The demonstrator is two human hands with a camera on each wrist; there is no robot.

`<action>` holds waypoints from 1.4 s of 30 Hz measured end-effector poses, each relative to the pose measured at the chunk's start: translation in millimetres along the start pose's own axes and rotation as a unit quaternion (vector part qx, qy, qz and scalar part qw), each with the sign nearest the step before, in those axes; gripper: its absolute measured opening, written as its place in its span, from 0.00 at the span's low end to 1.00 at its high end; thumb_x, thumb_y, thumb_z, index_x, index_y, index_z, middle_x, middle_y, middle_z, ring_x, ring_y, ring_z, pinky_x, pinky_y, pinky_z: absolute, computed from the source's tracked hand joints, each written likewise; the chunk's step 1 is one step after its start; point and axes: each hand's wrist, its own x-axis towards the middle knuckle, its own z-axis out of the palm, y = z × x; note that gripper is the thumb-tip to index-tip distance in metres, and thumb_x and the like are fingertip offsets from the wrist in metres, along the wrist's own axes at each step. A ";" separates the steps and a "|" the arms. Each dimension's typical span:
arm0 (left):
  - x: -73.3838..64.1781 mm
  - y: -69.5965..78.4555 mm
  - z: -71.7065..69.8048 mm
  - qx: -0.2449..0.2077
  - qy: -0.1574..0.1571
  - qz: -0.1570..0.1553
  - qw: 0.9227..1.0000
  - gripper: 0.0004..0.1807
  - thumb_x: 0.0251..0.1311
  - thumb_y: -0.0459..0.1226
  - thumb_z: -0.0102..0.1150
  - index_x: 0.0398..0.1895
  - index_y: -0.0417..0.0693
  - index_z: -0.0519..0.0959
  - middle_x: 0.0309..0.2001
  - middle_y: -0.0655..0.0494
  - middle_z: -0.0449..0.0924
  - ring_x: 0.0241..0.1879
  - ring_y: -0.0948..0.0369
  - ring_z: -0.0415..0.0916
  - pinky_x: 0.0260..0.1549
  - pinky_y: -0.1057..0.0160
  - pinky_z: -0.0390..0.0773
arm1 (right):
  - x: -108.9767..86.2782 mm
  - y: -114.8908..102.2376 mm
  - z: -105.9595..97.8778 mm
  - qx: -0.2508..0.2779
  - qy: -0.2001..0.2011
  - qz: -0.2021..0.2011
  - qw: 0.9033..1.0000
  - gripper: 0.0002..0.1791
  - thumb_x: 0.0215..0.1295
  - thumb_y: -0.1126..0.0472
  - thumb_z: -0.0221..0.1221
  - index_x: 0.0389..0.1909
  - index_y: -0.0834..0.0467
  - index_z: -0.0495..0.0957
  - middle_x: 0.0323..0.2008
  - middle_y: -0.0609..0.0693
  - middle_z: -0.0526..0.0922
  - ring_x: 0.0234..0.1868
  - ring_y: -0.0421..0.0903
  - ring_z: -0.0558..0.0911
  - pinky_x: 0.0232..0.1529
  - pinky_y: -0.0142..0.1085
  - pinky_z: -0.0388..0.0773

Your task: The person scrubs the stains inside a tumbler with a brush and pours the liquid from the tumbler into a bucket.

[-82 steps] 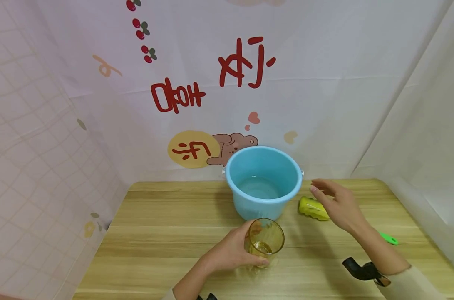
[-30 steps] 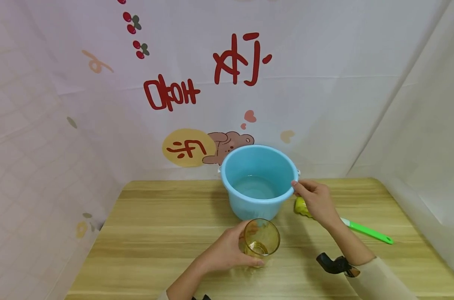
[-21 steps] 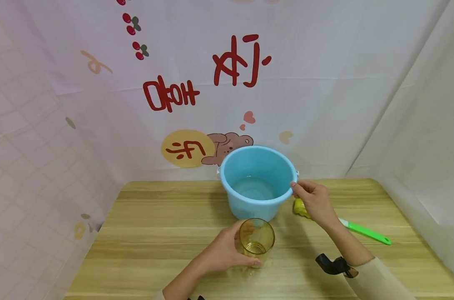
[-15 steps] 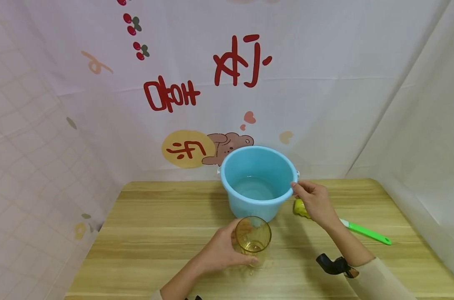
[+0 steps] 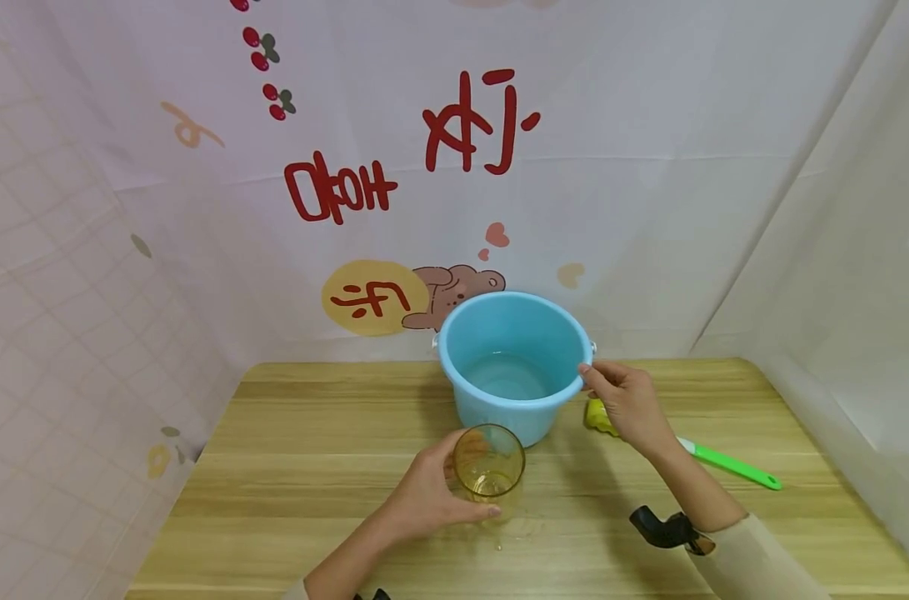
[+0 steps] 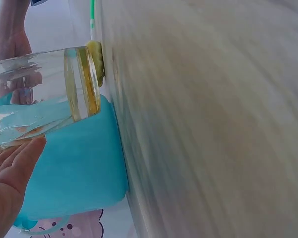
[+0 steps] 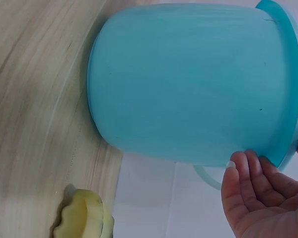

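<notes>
My left hand (image 5: 424,492) grips an amber-tinted drinking glass (image 5: 490,458) around its side, thumb at the front. In the left wrist view the base of the glass (image 6: 82,84) is lifted a little off the table, and the glass leans. Right behind it stands a light blue bucket (image 5: 499,414) with some water in the bottom. My right hand (image 5: 630,404) pinches the bucket's right rim, thumb on top. Seen from the right wrist, the fingers (image 7: 258,181) lie curled under that rim.
On the wooden table (image 5: 312,450) at the right lies a brush with a yellow sponge head (image 5: 598,417) and a green handle (image 5: 735,467), partly behind my right hand. Small wet spots (image 5: 499,547) show near the glass. A printed white cloth (image 5: 634,208) hangs behind the table.
My right hand has come from beside the bucket to take hold of its rim. My left hand has lifted the glass and moved it left and slightly toward the bucket.
</notes>
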 end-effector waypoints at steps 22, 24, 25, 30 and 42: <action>-26.4 3.2 -31.0 0.026 0.108 -0.041 0.993 0.52 0.39 0.39 0.90 0.72 0.46 0.73 0.57 0.51 0.83 0.57 0.52 0.81 0.55 0.55 0.83 | -1.5 -3.0 2.2 -0.017 0.011 -0.007 1.000 0.24 0.80 0.50 0.59 0.57 0.68 0.84 0.37 0.56 0.89 0.42 0.54 0.81 0.39 0.34 0.79; -26.8 7.0 -32.0 0.033 0.131 -0.052 0.989 0.53 0.38 0.40 0.90 0.72 0.46 0.73 0.58 0.51 0.83 0.57 0.53 0.81 0.55 0.55 0.83 | -1.9 -3.3 2.4 -0.017 0.011 -0.004 1.000 0.24 0.80 0.50 0.59 0.56 0.68 0.84 0.37 0.56 0.89 0.42 0.55 0.81 0.40 0.33 0.79; -26.8 8.5 -32.6 0.036 0.141 -0.055 0.988 0.53 0.38 0.40 0.90 0.72 0.46 0.73 0.58 0.51 0.83 0.58 0.53 0.80 0.55 0.55 0.83 | -2.5 -3.7 2.4 -0.016 0.012 -0.003 1.000 0.23 0.80 0.50 0.59 0.56 0.68 0.84 0.37 0.56 0.89 0.42 0.54 0.82 0.40 0.33 0.79; -27.2 14.2 -38.4 0.047 0.176 -0.061 0.981 0.52 0.37 0.41 0.91 0.71 0.46 0.74 0.59 0.50 0.83 0.58 0.53 0.81 0.56 0.55 0.83 | -4.9 -6.7 1.8 -0.010 0.015 -0.001 1.000 0.23 0.79 0.52 0.59 0.56 0.69 0.84 0.38 0.56 0.89 0.42 0.52 0.84 0.40 0.31 0.80; -28.0 22.6 -57.4 0.050 0.193 -0.051 0.979 0.46 0.42 0.44 0.89 0.68 0.55 0.75 0.58 0.58 0.82 0.59 0.56 0.80 0.59 0.49 0.81 | -5.1 -6.6 2.2 -0.007 0.015 0.005 1.000 0.23 0.79 0.52 0.60 0.56 0.69 0.83 0.39 0.57 0.89 0.43 0.53 0.84 0.39 0.29 0.80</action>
